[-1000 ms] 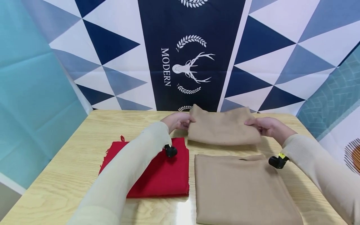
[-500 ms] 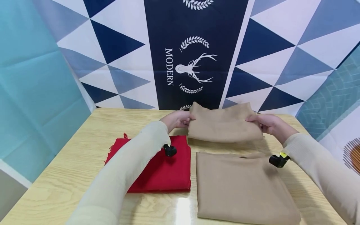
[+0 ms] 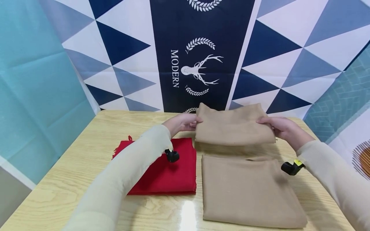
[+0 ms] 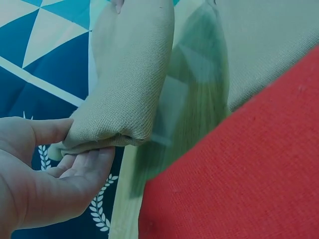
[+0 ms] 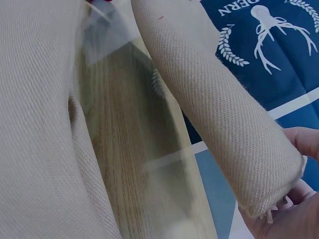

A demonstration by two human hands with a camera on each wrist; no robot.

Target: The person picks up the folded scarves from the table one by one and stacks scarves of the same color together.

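At the far edge of the table, both hands hold a folded beige cloth [image 3: 234, 126]. My left hand [image 3: 183, 123] pinches its left end, thumb above and fingers beneath, as the left wrist view shows at the folded end of the cloth [image 4: 122, 84]. My right hand [image 3: 284, 128] grips the opposite end, where short fringe hangs by the fingers in the right wrist view. Its shadow falls on the wood below the cloth [image 5: 224, 109]. A second folded beige cloth [image 3: 251, 192] lies flat nearer the front. Left of it lies a folded red cloth [image 3: 173, 173], partly behind the left sleeve.
The wooden table [image 3: 156, 208] reaches back to a wall hanging [image 3: 130, 57] with triangles and a deer head. A teal sheet [image 3: 37, 96] hangs at the left side. Small black wrist cameras [image 3: 172, 156] sit below both cuffs.
The held beige cloth has risen slightly in the head view. The right hand has shifted a little to the right with its end. The two cloths on the table stay in place.
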